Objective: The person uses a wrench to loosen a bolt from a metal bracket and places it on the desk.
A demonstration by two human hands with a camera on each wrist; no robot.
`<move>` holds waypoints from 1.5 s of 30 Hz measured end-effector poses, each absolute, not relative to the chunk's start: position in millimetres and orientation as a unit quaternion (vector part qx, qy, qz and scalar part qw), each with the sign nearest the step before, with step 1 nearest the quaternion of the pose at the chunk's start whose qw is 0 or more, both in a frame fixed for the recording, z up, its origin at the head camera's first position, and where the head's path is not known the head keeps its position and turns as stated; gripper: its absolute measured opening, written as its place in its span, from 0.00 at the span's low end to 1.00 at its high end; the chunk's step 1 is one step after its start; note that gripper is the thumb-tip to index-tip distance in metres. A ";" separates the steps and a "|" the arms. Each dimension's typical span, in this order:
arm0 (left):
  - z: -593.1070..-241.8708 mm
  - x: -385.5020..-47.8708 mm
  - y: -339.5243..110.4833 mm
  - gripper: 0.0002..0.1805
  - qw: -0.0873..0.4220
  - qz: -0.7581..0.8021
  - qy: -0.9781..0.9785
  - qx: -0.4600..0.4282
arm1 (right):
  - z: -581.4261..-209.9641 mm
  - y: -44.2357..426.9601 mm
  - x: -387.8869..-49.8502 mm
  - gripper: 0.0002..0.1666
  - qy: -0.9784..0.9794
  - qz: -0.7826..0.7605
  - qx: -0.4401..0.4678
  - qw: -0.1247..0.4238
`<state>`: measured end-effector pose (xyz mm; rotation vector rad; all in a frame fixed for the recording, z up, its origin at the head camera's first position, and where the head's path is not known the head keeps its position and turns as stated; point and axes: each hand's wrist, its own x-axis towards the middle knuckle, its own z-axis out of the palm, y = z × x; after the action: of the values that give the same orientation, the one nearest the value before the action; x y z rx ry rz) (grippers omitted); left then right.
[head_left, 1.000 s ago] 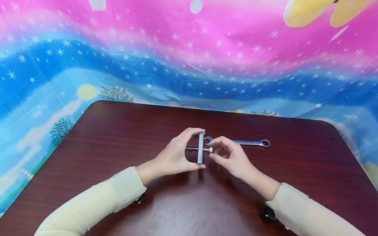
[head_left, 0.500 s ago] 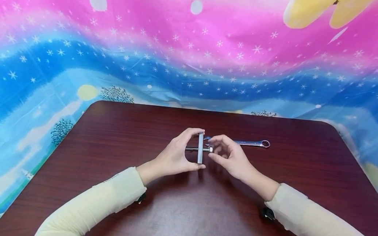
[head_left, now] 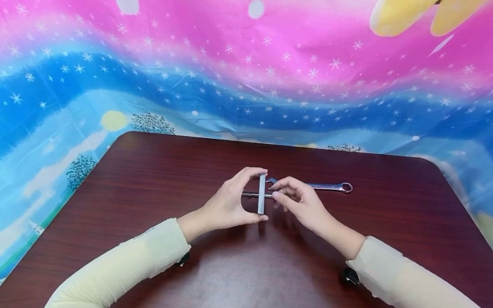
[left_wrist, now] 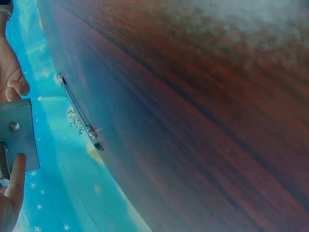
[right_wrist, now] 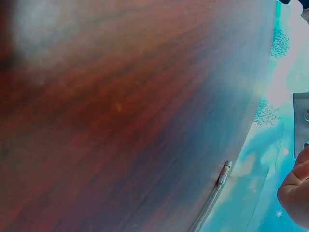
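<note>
Fingertips closed in a pinch, the right hand (head_left: 307,208) has the bolt (head_left: 251,194) by its end; the left hand (head_left: 228,201), spread wide, grips the metal plate (head_left: 261,205) it passes through, above the table (head_left: 177,168). Should that edge grip slacken, turning the bolt could twist the plate loose, perhaps dropping it near the wrench (head_left: 330,186) beyond!

The head view is bright, glare whitening the near tabletop (head_left: 250,288), soft shadows below left hand (head_left: 229,200) and right hand (head_left: 305,207); dimmer wrist views seem blurred.
</note>
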<state>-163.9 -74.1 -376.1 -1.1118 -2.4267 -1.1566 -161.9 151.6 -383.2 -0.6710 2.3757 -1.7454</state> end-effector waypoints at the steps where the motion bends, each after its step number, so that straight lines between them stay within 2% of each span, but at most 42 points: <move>1: -375.9 -164.1 -73.8 0.52 0.119 -0.395 -0.827 -0.381 | -382.4 151.3 -162.2 0.12 0.786 -0.575 -0.220 0.058; 6: -375.8 -164.9 -73.3 0.52 0.127 -0.393 -0.825 -0.386 | -383.2 150.5 -163.1 0.12 0.788 -0.572 -0.226 0.039; 11: -376.6 -165.0 -73.9 0.52 0.125 -0.394 -0.827 -0.381 | -385.9 150.9 -161.9 0.19 0.784 -0.573 -0.239 0.025; 23: -377.0 -164.8 -73.3 0.52 0.123 -0.394 -0.826 -0.385 | -385.6 152.3 -162.1 0.13 0.763 -0.600 -0.229 0.069; 31: -377.0 -165.1 -72.4 0.52 0.119 -0.393 -0.826 -0.386 | -386.5 153.5 -162.1 0.11 0.780 -0.583 -0.222 0.049; 38: -377.0 -164.8 -72.7 0.51 0.116 -0.392 -0.830 -0.380 | -388.1 156.0 -160.7 0.18 0.797 -0.557 -0.232 0.019; 45: -376.9 -164.7 -72.3 0.52 0.118 -0.392 -0.828 -0.383 | -387.4 157.6 -161.1 0.14 0.777 -0.585 -0.222 0.066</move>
<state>-164.7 -72.3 -376.9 -1.1205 -2.4231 -1.1473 -161.1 157.6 -387.4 -0.6707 2.3435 -1.7649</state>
